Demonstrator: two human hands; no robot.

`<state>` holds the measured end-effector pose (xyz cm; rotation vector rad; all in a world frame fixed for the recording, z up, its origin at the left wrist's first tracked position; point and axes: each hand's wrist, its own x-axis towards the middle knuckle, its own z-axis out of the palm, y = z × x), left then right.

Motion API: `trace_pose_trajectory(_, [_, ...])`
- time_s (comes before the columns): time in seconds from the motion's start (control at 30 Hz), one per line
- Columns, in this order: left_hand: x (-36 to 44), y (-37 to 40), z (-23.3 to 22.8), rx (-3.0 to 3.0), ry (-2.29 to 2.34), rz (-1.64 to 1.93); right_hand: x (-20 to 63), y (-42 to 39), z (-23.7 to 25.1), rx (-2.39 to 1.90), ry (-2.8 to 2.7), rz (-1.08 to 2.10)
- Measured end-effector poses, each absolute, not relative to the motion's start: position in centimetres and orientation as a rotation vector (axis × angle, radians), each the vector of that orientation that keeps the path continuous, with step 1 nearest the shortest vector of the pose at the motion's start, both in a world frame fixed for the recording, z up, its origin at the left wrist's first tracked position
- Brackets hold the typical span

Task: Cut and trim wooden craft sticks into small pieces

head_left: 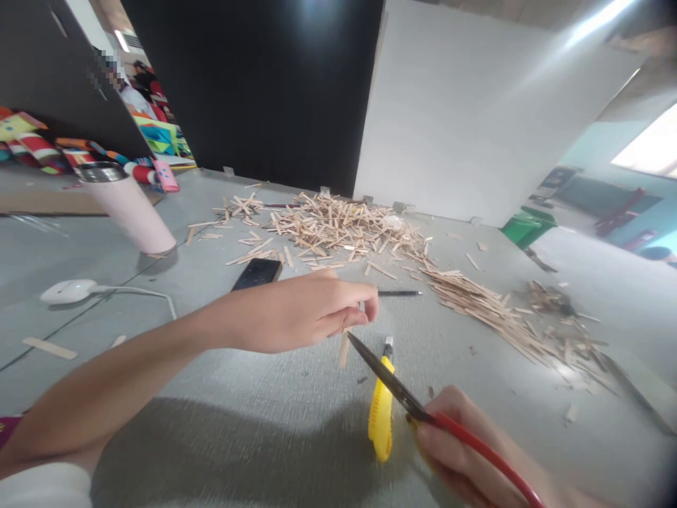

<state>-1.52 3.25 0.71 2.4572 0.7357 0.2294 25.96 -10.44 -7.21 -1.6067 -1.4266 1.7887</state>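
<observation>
Left hand pinches a flat wooden stick; right hand grips red-handled scissors, blades closed, above the grey bench.

- We find no readable text, label, brand, number or sign anywhere in view.
- The yellow utility knife, the pink cup and the dark phone show us no lettering; the phone's screen is dark.

Grey table; black panel beside white board; bright window right; green bin.
</observation>
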Motion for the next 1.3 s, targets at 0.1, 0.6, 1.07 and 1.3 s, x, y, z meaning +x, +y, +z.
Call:
trace_pose_trajectory(0.1, [-1.6,3.3,0.6,2.442,0.744,0.213,26.0,-10.4,-7.4,-1.603,-1.471,1.794])
trace_pose_trajectory(0.6, [-1.6,4.0,0.7,2.383,0.699,0.089,26.1,-9.9,-8.2,-1.496,-1.585,1.833])
trace_pose_trajectory(1.07, [-1.5,3.8,0.3,2.407,0.653,0.016,25.5,-8.7,-7.3,-1.540,-1.803,1.759])
trace_pose_trajectory(1.3, [-1.4,3.3,0.2,2.411,0.740,-0.114,25.7,-8.5,-7.7,-1.540,-1.843,1.748])
